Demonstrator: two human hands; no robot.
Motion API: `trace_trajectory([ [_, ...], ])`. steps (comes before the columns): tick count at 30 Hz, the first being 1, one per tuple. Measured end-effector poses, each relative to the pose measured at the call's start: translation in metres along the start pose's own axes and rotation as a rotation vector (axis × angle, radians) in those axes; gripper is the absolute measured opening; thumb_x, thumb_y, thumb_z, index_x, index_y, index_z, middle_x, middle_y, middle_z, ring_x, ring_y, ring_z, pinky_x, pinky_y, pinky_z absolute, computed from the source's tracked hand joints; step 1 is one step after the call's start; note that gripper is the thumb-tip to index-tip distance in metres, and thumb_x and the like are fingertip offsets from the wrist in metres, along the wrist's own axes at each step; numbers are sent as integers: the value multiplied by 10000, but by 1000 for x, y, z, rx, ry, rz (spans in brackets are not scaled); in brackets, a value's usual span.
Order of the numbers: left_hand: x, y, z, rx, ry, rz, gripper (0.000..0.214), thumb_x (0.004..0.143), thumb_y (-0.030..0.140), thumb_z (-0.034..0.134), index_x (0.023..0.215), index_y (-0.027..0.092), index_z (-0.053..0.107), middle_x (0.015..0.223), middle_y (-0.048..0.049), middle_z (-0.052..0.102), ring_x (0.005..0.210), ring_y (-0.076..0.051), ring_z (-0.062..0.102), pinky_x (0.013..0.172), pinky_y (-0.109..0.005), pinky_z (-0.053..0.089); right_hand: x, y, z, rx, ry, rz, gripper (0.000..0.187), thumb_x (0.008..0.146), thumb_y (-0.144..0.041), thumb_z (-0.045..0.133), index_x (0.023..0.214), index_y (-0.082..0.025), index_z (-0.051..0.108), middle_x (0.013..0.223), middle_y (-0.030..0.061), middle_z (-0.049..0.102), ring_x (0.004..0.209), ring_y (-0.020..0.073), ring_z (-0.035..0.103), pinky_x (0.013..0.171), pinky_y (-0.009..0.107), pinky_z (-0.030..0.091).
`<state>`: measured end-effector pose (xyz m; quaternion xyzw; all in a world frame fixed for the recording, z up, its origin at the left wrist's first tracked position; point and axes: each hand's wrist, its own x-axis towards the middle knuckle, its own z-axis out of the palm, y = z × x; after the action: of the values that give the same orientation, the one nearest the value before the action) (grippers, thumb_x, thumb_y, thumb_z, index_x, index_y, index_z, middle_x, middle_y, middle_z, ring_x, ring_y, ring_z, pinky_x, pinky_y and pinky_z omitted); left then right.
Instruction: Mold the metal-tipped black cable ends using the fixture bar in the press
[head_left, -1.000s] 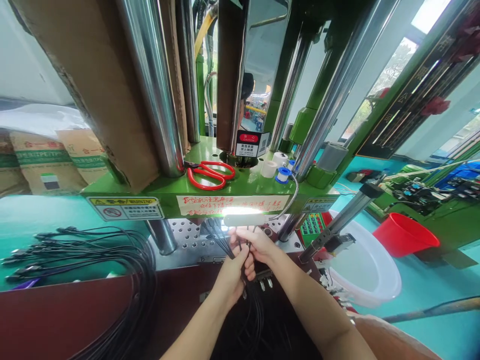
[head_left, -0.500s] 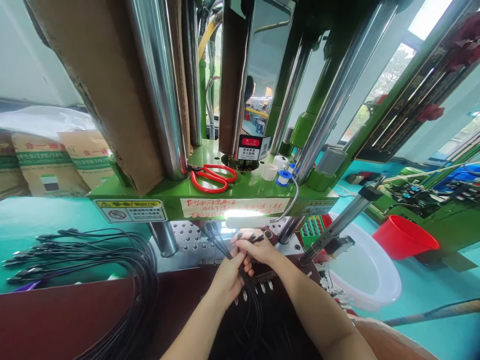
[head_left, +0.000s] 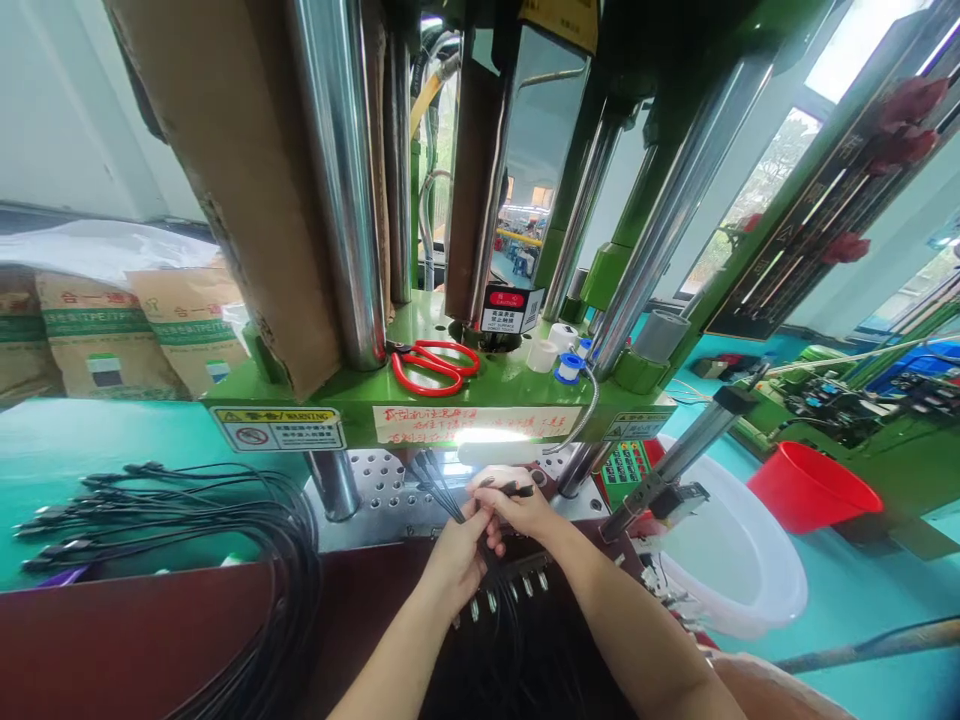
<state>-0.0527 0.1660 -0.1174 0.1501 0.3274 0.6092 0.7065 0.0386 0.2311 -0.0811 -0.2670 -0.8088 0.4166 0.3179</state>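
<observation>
My left hand [head_left: 461, 560] is closed around a bunch of thin black cables [head_left: 437, 484], whose ends fan out up and to the left. Close against it, my right hand [head_left: 517, 505] is closed too, with short black cable ends [head_left: 517, 489] sticking out by its fingers. The two hands meet in front of the press's perforated metal plate [head_left: 379, 487], under a bright lamp [head_left: 491, 452]. Below them, cables hang down over the dark front, where a row of small metal fittings [head_left: 491, 600] shows. My fingers hide where the cables are pinched.
A large bundle of black cables [head_left: 289, 570] lies at the left on the brown table [head_left: 112, 640]. Red-handled scissors [head_left: 435, 368] and small white spools [head_left: 541, 355] rest on the green press ledge [head_left: 345, 395]. At right stand a white tub [head_left: 780, 570] and a red bucket [head_left: 817, 490].
The view has shifted slightly, so the scene sits a little further right and lower. Both hands stay together on the cables; the black ends at my right hand look more gathered.
</observation>
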Motion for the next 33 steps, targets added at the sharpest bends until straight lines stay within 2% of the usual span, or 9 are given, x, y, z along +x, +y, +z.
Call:
trace_trajectory([
  [6,1,-1,1,0,57,-35,322,582,324,730,645,163,459,471,57,463,413,-59,413,452,-221,371,-1,1,1,-195,90,-295,163,797,-216,514,782,-179,672,726,46,650,705,158,586,686,296,468],
  [10,2,-1,0,10,59,-59,298,604,298,713,644,165,449,479,49,475,425,-69,430,462,-229,384,-1,-1,4,-264,126,-325,158,800,-224,521,730,-179,655,676,41,636,646,148,563,665,295,444],
  [13,0,0,1,14,38,-76,283,633,296,695,674,170,444,488,55,469,431,-63,419,470,-224,386,2,2,7,-209,150,-193,146,759,-224,554,640,-183,629,627,21,609,615,142,543,648,285,428],
  [17,-6,1,6,13,-90,-133,267,691,345,652,724,174,450,492,77,432,411,-39,352,487,-229,400,7,13,10,138,213,248,223,691,-232,582,483,-169,531,463,-26,485,462,99,448,495,234,387],
  [20,-10,-1,10,76,-157,-176,287,705,397,631,741,170,459,468,85,402,395,-37,319,474,-237,402,8,16,9,476,92,416,155,666,-289,618,622,-140,616,548,-5,557,482,96,487,477,219,395],
  [22,-12,-4,12,121,-171,-183,306,703,419,627,723,169,452,462,84,401,393,-41,316,468,-243,405,7,15,6,701,-5,458,242,647,-318,648,792,-125,657,678,30,621,579,119,554,526,223,428],
  [24,-12,-5,13,146,-171,-183,314,702,432,624,717,169,452,463,79,411,397,-45,324,473,-252,413,5,12,4,782,-46,460,300,646,-333,660,852,-114,662,728,50,641,610,125,573,522,213,430],
  [28,-13,-6,14,160,-148,-164,317,695,431,632,712,163,463,466,69,431,405,-53,343,480,-264,424,4,10,1,680,-32,464,232,645,-303,683,790,-124,658,674,27,633,488,87,523,411,180,361],
  [33,-14,-7,15,161,-105,-163,301,695,411,637,710,160,471,482,52,468,423,-68,388,492,-279,438,5,8,0,700,-42,404,178,648,-287,675,682,-123,617,677,25,617,548,98,541,433,178,378],
])
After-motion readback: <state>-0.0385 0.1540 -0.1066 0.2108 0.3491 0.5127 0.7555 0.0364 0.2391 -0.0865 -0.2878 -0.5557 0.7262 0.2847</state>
